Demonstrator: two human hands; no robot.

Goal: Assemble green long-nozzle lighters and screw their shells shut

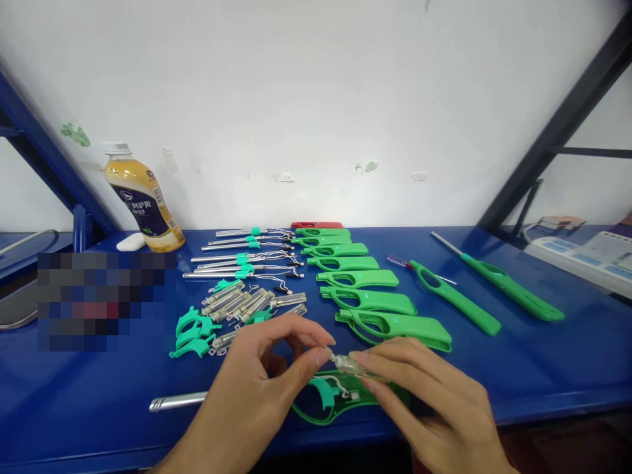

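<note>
My right hand holds a small clear lighter fuel tank between thumb and fingers. At the tank's left end, the thumb and forefinger of my left hand are pinched together on a small whitish piece, too small to name. Beneath both hands lies an opened green lighter shell with a teal trigger and white wires inside. Its silver metal tube sticks out to the left, partly hidden behind my left wrist.
Green shell halves lie in a column behind my hands. Metal tubes with wires, loose fuel tanks and teal triggers are on the left. Lighters lie right. A drink bottle stands by the wall.
</note>
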